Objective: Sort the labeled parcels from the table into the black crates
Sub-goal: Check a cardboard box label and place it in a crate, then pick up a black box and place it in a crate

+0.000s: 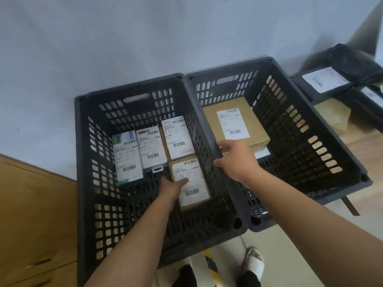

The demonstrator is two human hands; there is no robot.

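Observation:
Two black slotted crates stand side by side: the left crate (83, 162) and the right crate (310, 125). The left one holds several labeled parcels. My left hand (173, 188) grips a small brown box with a white barcode label (192, 183) at its near left edge, low inside that crate. Behind it lie a white-labeled box (177, 137), a flat white packet (151, 148) and a blue-white box (127, 156). My right hand (236, 158) reaches into the right crate, fingers curled on the near edge of a larger brown labeled box (234, 123).
More parcels lie at the right on a wooden table (364, 146): a black bag with a white label (325, 79) and a tan box (333, 112). A wooden cabinet (31, 214) stands at the left. A pale wall runs behind. My feet in slippers (253, 259) show below.

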